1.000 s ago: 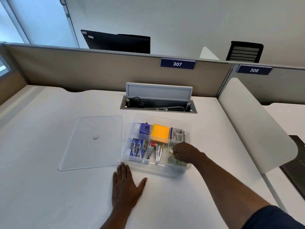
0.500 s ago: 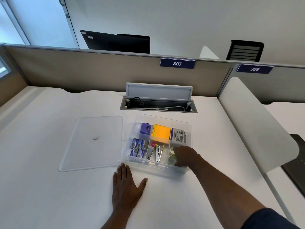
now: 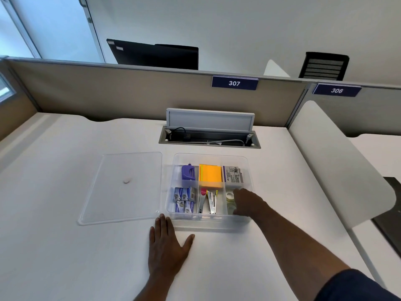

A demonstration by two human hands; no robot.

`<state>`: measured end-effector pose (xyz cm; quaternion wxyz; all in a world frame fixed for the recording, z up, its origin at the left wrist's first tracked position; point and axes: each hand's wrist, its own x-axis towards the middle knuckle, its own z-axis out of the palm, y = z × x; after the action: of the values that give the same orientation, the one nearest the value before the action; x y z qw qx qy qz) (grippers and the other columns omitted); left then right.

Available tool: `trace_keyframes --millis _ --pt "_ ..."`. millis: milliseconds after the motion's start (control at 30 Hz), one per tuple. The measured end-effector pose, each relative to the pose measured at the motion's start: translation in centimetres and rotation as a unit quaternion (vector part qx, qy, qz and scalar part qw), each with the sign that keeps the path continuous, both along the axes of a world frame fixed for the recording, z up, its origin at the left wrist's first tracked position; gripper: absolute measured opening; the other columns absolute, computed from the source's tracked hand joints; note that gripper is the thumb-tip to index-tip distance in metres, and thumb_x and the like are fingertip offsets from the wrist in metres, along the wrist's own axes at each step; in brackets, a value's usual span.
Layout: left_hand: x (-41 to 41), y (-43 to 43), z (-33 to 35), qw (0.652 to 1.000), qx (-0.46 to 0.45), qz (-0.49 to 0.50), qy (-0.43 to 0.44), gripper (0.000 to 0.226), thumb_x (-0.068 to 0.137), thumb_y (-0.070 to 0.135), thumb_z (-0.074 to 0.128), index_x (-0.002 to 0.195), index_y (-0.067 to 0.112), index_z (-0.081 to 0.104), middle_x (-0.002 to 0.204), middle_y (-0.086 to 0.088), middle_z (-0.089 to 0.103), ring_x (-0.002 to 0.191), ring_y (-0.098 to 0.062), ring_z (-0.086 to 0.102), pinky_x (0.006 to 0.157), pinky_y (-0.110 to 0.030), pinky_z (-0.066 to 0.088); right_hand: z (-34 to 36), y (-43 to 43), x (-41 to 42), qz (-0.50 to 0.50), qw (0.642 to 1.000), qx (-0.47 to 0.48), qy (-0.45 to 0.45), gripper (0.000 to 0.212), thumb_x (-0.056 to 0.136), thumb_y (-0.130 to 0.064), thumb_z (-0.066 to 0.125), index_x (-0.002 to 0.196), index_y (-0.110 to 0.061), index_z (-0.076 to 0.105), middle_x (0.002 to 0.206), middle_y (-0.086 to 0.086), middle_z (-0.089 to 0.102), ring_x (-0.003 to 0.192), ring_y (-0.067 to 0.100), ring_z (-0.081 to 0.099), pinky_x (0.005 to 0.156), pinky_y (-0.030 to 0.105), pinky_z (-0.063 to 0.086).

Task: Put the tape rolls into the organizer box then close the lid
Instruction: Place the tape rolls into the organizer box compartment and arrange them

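Tape rolls (image 3: 229, 196) sit in the organizer box's (image 3: 249, 168) right front compartment under our right hand (image 3: 247, 203), its grip hidden. We should seat them flat, left hand (image 3: 167, 248) spread on the table (image 3: 54, 246), before fetching the lid (image 3: 123, 187).

I am at a white desk (image 3: 54, 192) that fills the lower frame. Along its far edge runs a beige partition (image 3: 130, 92) with a blue plate reading 307 (image 3: 234, 83); a second plate, 306 (image 3: 336, 90), sits at upper right. At centre, a cable hatch (image 3: 209, 139) stands open, its grey flap raised. A white curved divider (image 3: 338, 161) bounds my right. Above the partition show a dark monitor back (image 3: 152, 54), a black chair back (image 3: 324, 65), a pale wall and a glazed panel at upper left.
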<state>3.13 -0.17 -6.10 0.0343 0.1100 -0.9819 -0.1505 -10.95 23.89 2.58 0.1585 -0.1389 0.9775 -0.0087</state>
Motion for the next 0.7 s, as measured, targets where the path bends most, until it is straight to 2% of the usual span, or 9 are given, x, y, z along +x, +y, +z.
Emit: trace_keyframes --millis 100,233,400,467,567,600,700 --pt "0.0 0.0 0.0 1.000 -0.001 -0.001 -0.002 0.100 0.079 0.077 0.031 0.145 0.003 0.027 0.155 -0.017 0.027 0.144 -0.028 0.023 0.119 -0.043 0.017 -0.3 -0.5 0.2 0.005 1.000 0.012 -0.003 0.039 0.084 -0.016 0.060 0.118 -0.002 0.048 0.121 0.018 0.058 0.107 0.035 0.061 0.085 0.041 0.052" --pt "0.0 -0.1 -0.2 1.000 -0.007 -0.006 -0.007 0.098 0.080 0.077 0.029 0.147 0.006 0.023 0.155 -0.014 0.028 0.144 -0.030 0.024 0.118 -0.044 0.016 -0.1 -0.7 0.0 0.005 1.000 0.006 0.005 0.040 0.082 -0.013 0.061 0.118 -0.003 0.048 0.119 0.019 0.057 0.104 0.036 0.061 0.085 0.042 0.053" --pt "-0.1 -0.1 -0.4 1.000 -0.009 -0.012 -0.014 0.097 0.080 0.076 0.029 0.148 0.007 0.023 0.156 -0.012 0.028 0.144 -0.030 0.022 0.118 -0.045 0.016 0.6 -1.3 -0.4 -0.018 0.996 -0.082 -0.008 0.043 0.076 -0.018 0.067 0.111 -0.001 0.050 0.110 0.020 0.061 0.098 0.035 0.062 0.080 0.034 0.051" --pt "0.0 -0.1 -0.4 1.000 -0.009 -0.016 -0.014 0.096 0.080 0.075 0.029 0.148 0.007 0.023 0.156 -0.011 0.027 0.145 -0.030 0.022 0.118 -0.045 0.015 0.7 -1.6 -0.4 -0.019 0.995 -0.099 -0.014 0.036 0.077 -0.018 0.067 0.105 0.000 0.056 0.107 0.020 0.065 0.096 0.033 0.063 0.077 0.032 0.050" --pt "-0.1 -0.1 -0.3 1.000 -0.013 -0.020 -0.017 0.095 0.081 0.075 0.028 0.148 0.008 0.023 0.156 -0.010 0.028 0.145 -0.030 0.022 0.118 -0.045 0.016 0.7 -1.5 -0.3 -0.023 0.993 -0.112 -0.015 0.023 0.078 -0.017 0.063 0.092 0.002 0.063 0.098 0.019 0.069 0.091 0.032 0.065 0.066 0.026 0.040" --pt "0.0 -0.1 -0.3 1.000 -0.014 -0.020 -0.017 0.095 0.081 0.075 0.028 0.148 0.007 0.024 0.155 -0.010 0.029 0.144 -0.031 0.023 0.118 -0.046 0.016 0.6 -1.4 -0.3 -0.024 0.993 -0.116 -0.014 0.022 0.080 -0.015 0.061 0.091 0.003 0.064 0.098 0.020 0.070 0.093 0.032 0.065 0.068 0.026 0.041" --pt "0.0 -0.1 -0.2 0.999 -0.016 -0.023 -0.016 0.095 0.081 0.074 0.028 0.147 0.007 0.025 0.155 -0.011 0.030 0.144 -0.032 0.024 0.118 -0.046 0.017 0.7 -1.0 -0.4 -0.041 0.991 -0.126 -0.007 0.023 0.078 -0.002 0.055 0.097 0.005 0.066 0.107 0.020 0.068 0.102 0.032 0.062 0.086 0.029 0.047"
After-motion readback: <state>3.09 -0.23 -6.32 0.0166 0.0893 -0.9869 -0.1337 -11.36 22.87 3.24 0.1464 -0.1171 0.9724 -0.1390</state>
